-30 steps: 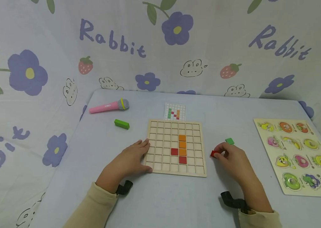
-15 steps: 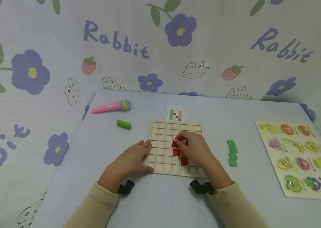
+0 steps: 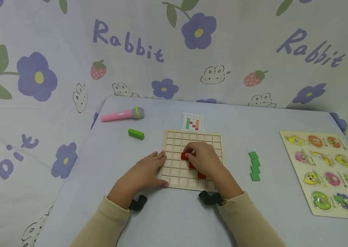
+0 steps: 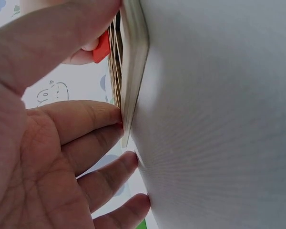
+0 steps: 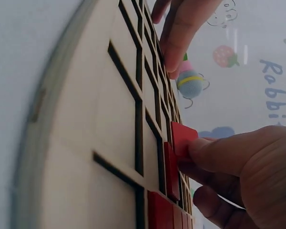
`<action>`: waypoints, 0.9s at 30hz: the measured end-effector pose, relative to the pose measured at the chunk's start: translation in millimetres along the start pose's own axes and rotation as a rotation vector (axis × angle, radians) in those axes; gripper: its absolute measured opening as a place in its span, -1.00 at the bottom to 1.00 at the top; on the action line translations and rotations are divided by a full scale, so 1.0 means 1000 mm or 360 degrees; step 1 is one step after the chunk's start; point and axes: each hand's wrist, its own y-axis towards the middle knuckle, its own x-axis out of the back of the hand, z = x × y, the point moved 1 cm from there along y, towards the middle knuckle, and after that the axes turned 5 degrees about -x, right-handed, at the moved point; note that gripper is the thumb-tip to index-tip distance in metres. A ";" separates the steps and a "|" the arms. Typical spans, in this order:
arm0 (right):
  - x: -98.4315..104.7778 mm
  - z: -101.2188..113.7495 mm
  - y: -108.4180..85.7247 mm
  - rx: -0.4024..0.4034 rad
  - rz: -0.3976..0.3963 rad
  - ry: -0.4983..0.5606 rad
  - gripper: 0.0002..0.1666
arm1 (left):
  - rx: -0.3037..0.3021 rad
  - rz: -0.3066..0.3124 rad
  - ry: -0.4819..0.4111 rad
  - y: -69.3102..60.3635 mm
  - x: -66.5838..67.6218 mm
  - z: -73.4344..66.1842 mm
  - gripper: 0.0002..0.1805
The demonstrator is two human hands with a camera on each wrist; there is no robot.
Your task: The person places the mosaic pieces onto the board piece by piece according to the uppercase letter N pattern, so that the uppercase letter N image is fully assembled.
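My right hand (image 3: 204, 158) pinches a red square tile (image 5: 183, 138) between thumb and fingers over the wooden grid board (image 3: 174, 172). In the right wrist view the tile stands tilted, its lower edge at the grid. Two red tiles sit in cells nearby, one of them a placed red tile (image 3: 202, 175) partly under my hand. The orange tiles are hidden by that hand in the head view. My left hand (image 3: 143, 173) rests at the board's left edge, fingers spread, with thumb and fingertips touching the rim (image 4: 133, 81).
A printed pattern card (image 3: 194, 121) lies behind the board. Several green tiles (image 3: 255, 169) line up to the right, near a fruit puzzle board (image 3: 325, 175). A green block (image 3: 136, 133) and a pink toy microphone (image 3: 121, 114) lie at the left.
My right hand has carried the red tile from the table right of the board to over the grid, then slightly further left. My left hand stays at the board's edge.
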 end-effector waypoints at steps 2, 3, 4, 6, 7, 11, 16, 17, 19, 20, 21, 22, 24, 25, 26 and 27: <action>-0.001 0.000 -0.001 0.0017 0.0003 -0.0018 -0.88 | 0.0006 -0.0001 0.0004 0.000 0.000 -0.001 0.12; -0.001 0.000 -0.002 0.0026 0.0001 -0.0028 -0.88 | 0.0005 -0.0003 0.0006 0.000 0.000 -0.001 0.12; -0.002 0.000 -0.002 0.0033 -0.0006 -0.0033 -0.88 | 0.0006 -0.0002 0.0006 0.000 0.000 -0.001 0.12; -0.003 0.000 -0.002 0.0050 -0.0025 -0.0055 -0.88 | 0.0009 -0.0001 0.0006 -0.001 0.001 -0.002 0.12; -0.003 0.000 -0.001 0.0057 -0.0033 -0.0072 -0.88 | 0.0010 -0.0001 0.0005 -0.001 0.001 -0.003 0.11; -0.005 -0.001 0.000 0.0110 -0.0061 -0.0159 -0.87 | 0.0013 0.0009 0.0008 -0.001 0.002 -0.003 0.11; -0.006 -0.002 0.001 0.0152 -0.0083 -0.0229 -0.88 | 0.0008 0.0011 0.0017 -0.001 0.004 -0.005 0.10; -0.006 -0.001 0.001 0.0153 -0.0085 -0.0237 -0.88 | 0.0008 0.0012 0.0017 -0.001 0.004 -0.006 0.10; -0.007 -0.001 0.001 0.0153 -0.0089 -0.0247 -0.88 | 0.0011 0.0015 0.0016 -0.001 0.005 -0.006 0.10; -0.006 -0.001 0.000 0.0151 -0.0088 -0.0247 -0.88 | 0.0014 0.0016 0.0015 -0.002 0.005 -0.006 0.10; -0.006 -0.001 0.000 0.0150 -0.0085 -0.0244 -0.87 | 0.0015 0.0019 0.0014 -0.001 0.005 -0.006 0.11; -0.006 -0.001 0.000 0.0148 -0.0079 -0.0239 -0.87 | 0.0016 0.0020 0.0014 -0.001 0.005 -0.006 0.11; -0.004 -0.001 0.000 0.0143 -0.0063 -0.0211 -0.85 | 0.0020 0.0024 0.0018 -0.001 0.003 -0.005 0.11; -0.002 -0.002 -0.001 0.0136 -0.0060 -0.0188 -0.84 | 0.0022 0.0026 0.0021 0.000 0.003 -0.004 0.11; 0.002 -0.003 -0.002 0.0125 -0.0064 -0.0168 -0.82 | 0.0024 0.0029 0.0020 0.000 0.002 -0.003 0.12; 0.006 -0.005 -0.002 0.0107 -0.0076 -0.0146 -0.80 | 0.0024 0.0028 0.0022 0.001 0.002 -0.003 0.12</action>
